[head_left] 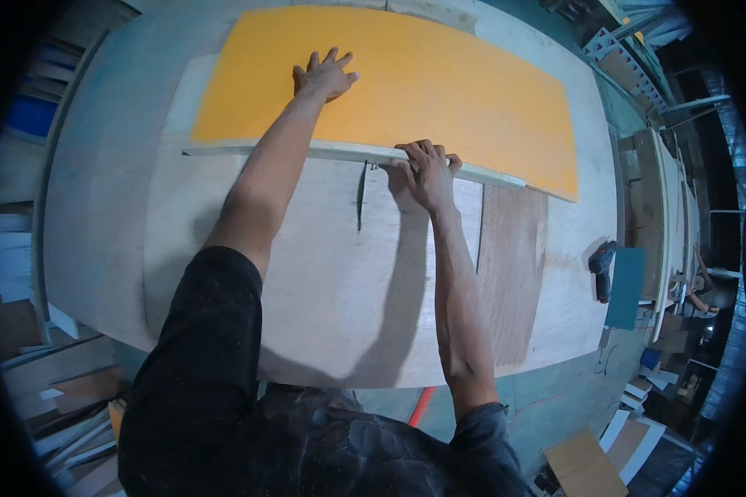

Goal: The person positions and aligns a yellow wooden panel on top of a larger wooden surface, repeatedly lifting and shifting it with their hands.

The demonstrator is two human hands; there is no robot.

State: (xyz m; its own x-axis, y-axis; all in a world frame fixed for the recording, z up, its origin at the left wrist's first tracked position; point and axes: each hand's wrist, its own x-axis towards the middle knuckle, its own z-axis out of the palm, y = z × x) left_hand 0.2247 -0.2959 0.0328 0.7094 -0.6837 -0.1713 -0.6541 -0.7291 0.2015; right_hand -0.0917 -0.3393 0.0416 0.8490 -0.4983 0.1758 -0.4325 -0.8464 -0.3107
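Hands (325, 80) (430, 176) partly hide yellow panel (448, 83) and strip (340, 151).

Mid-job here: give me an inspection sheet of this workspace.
Surface: pale worktable, narrow dark slit, brown section.
Job's things: yellow panel, pale strip along its near edge.
Clutter: cordless drill near the right table edge; brown board, lower right.
Hands: left hand spread on the yellow panel; right hand curled over the strip, grip unclear.
Cables: thin red line, likely cable, on the floor; red hose past the near edge.
Surroundings: wood pieces piled lower left; another person far right.
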